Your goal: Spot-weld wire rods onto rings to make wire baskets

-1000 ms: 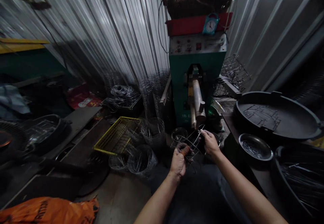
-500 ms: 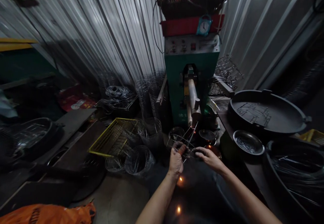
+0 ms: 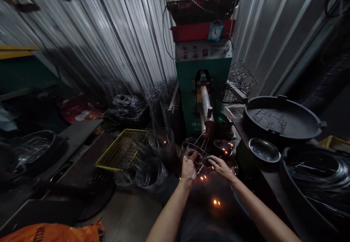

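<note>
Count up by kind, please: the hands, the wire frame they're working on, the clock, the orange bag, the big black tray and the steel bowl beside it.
Hands: 2 (left hand, right hand)
Wire frame: 1
Clock: 1
Orange bag: 1
Black tray: 1
Steel bowl: 1
Total: 7

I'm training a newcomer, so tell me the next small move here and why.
Probably hold the wire frame steady in left hand and right hand until the sparks fade: its wires stand at the spot-welder electrode, and sparks glow below the hands.
</note>
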`<state>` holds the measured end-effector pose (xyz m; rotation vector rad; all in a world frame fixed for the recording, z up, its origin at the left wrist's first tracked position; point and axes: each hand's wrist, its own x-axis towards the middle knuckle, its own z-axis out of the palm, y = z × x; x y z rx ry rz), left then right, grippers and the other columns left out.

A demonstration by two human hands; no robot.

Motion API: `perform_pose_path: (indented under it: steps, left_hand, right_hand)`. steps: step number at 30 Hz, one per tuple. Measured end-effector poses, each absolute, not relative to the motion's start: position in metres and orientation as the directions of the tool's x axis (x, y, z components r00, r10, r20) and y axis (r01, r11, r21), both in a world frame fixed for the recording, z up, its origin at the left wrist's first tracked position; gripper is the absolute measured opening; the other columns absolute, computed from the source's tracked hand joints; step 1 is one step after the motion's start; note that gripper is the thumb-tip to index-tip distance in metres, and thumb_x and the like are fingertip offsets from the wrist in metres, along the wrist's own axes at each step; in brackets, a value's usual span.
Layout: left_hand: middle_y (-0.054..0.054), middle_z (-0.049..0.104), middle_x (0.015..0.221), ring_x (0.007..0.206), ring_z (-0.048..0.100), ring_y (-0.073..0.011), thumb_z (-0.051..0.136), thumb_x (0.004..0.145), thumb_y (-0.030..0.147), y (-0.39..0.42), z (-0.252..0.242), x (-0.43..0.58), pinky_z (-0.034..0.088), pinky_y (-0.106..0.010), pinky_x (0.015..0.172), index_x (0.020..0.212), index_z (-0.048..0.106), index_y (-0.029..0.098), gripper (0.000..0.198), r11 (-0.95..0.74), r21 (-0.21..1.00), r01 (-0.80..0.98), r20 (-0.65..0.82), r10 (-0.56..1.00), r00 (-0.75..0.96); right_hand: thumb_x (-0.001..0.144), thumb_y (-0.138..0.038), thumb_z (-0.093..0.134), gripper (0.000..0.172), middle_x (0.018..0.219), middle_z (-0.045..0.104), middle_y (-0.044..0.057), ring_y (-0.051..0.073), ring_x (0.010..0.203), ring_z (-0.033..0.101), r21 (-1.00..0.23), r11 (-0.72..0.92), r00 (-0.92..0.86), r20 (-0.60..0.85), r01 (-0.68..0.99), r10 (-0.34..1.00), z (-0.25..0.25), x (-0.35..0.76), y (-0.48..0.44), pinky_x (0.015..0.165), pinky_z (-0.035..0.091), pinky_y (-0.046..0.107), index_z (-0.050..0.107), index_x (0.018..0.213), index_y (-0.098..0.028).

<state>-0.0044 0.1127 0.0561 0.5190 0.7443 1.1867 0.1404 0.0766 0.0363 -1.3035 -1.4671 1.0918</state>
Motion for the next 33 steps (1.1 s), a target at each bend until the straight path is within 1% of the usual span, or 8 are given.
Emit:
perform_pose_path:
  steps: [5,8,11,16,20,24,29,33]
  left_hand:
    - [0.001,0.057,0.062,0.053,0.054,-0.0100,0.067,0.063,0.037,0.085,0.045,-0.018,0.041,-0.022,0.052,0.086,0.054,0.016,0.034,0.457,0.637,-0.621,-0.318,0.889,0.328]
    - [-0.006,0.062,0.078,0.073,0.059,-0.0183,0.057,0.068,0.050,0.048,0.028,-0.033,0.044,-0.033,0.071,0.103,0.054,0.015,0.049,0.427,0.746,-0.510,-0.228,0.885,0.407]
    - [-0.011,0.061,0.097,0.093,0.054,-0.0246,0.068,0.059,0.042,0.010,0.008,-0.051,0.037,-0.040,0.087,0.116,0.049,0.017,0.065,0.139,0.972,-0.187,-0.037,0.884,0.466]
    - [-0.012,0.060,0.098,0.095,0.052,-0.0266,0.072,0.056,0.031,-0.020,-0.002,-0.063,0.035,-0.040,0.089,0.109,0.056,0.018,0.057,-0.207,0.970,0.126,0.122,0.867,0.483]
    - [-0.009,0.063,0.085,0.080,0.056,-0.0215,0.069,0.060,0.026,-0.026,0.007,-0.057,0.041,-0.031,0.076,0.098,0.061,0.018,0.039,-0.039,0.999,-0.029,0.047,0.924,0.380]
    - [-0.002,0.060,0.062,0.061,0.054,-0.0146,0.065,0.066,0.028,-0.031,0.019,-0.052,0.041,-0.027,0.063,0.093,0.058,0.016,0.030,0.109,0.950,-0.292,-0.024,0.960,0.280]
    - [0.005,0.046,0.050,0.043,0.044,-0.0079,0.051,0.077,0.036,-0.019,0.035,-0.050,0.038,-0.022,0.047,0.085,0.055,0.017,0.021,0.307,0.584,-0.752,-0.330,0.936,0.127]
    - [0.004,0.046,0.051,0.042,0.044,-0.0061,0.045,0.082,0.029,-0.011,0.033,-0.051,0.038,-0.020,0.046,0.081,0.056,0.015,0.018,0.387,0.345,-0.855,-0.521,0.837,0.168]
  right_hand:
    - [0.083,-0.040,0.038,0.029,0.071,0.056,0.001,0.013,0.066,0.051,-0.904,0.156,-0.156,0.101,0.399,0.983,0.042,0.132,0.031,0.062,0.040,0.023,0.056,0.082,-0.018]
    - [0.084,-0.040,0.035,0.030,0.067,0.054,0.001,0.013,0.061,0.049,-0.898,0.112,-0.037,0.106,0.426,0.994,0.051,0.124,0.008,0.059,0.039,0.023,0.054,0.078,-0.017]
    - [0.082,-0.041,0.036,0.031,0.068,0.055,0.001,0.014,0.065,0.051,-0.931,0.027,0.109,0.071,0.365,0.991,0.063,0.117,-0.001,0.061,0.040,0.023,0.054,0.075,-0.017]
    - [0.079,-0.039,0.040,0.029,0.060,0.054,0.001,0.013,0.059,0.050,-0.980,-0.087,0.220,-0.047,0.177,0.974,0.085,0.100,0.006,0.053,0.039,0.022,0.057,0.077,-0.016]
    - [0.082,-0.039,0.034,0.035,0.055,0.053,0.000,0.011,0.046,0.047,-0.980,-0.116,0.092,-0.102,0.160,0.991,0.103,0.086,0.015,0.042,0.036,0.021,0.057,0.084,-0.014]
    - [0.080,-0.034,0.043,0.031,0.079,0.063,0.009,0.019,0.073,0.058,-0.800,0.196,-0.043,0.209,0.567,0.977,0.136,0.086,0.002,0.065,0.045,0.031,0.058,0.096,-0.013]
    - [0.080,-0.016,0.045,0.030,0.093,0.063,0.007,0.017,0.083,0.058,-0.362,0.616,-0.180,0.745,0.699,0.642,0.167,0.108,-0.062,0.072,0.047,0.030,0.051,0.110,-0.018]
    - [0.077,-0.012,0.050,0.026,0.079,0.065,0.002,0.013,0.069,0.061,-0.380,0.597,-0.110,0.774,0.707,0.624,0.138,0.134,-0.094,0.063,0.049,0.023,0.054,0.101,-0.022]
